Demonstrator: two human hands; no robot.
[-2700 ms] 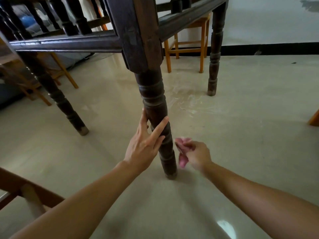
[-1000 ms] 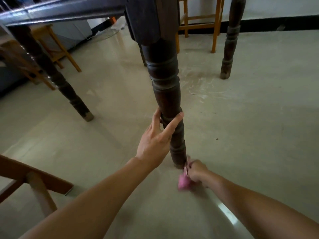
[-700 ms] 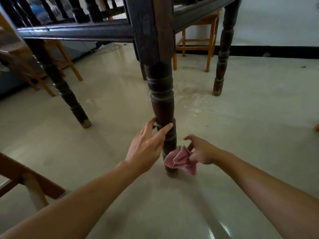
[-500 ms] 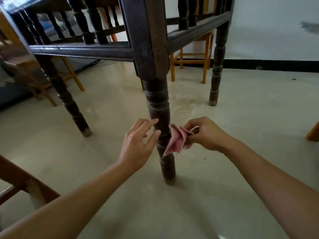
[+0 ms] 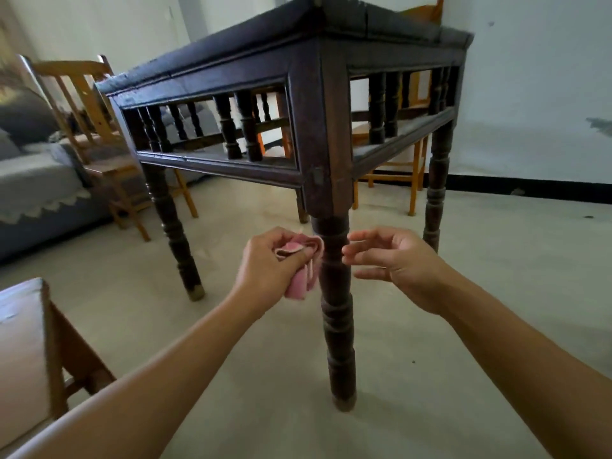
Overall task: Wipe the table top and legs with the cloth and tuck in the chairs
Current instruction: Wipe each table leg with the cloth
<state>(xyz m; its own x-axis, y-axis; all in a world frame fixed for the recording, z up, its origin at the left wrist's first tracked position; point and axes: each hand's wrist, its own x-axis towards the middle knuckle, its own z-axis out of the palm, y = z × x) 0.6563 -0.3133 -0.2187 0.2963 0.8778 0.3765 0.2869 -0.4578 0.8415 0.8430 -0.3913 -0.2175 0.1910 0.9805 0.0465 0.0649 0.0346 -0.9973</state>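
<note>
A dark wooden table [image 5: 308, 91] with turned legs stands before me, its near corner leg [image 5: 336, 313] in the middle of the view. My left hand [image 5: 268, 265] grips a folded pink cloth [image 5: 304, 273] just left of that leg, the cloth touching it. To the right of the leg, my right hand [image 5: 394, 260] hovers with loosely spread fingers and holds nothing.
A light wooden chair [image 5: 89, 127] stands at the table's left side and another [image 5: 397, 167] behind it by the white wall. A brown chair seat [image 5: 23, 352] is at my lower left. A grey sofa [image 5: 29, 180] sits far left.
The pink cloth has passed from my right hand to my left hand. My view has risen, so the table's top rail and edge now show. Both hands sit higher on the leg.
</note>
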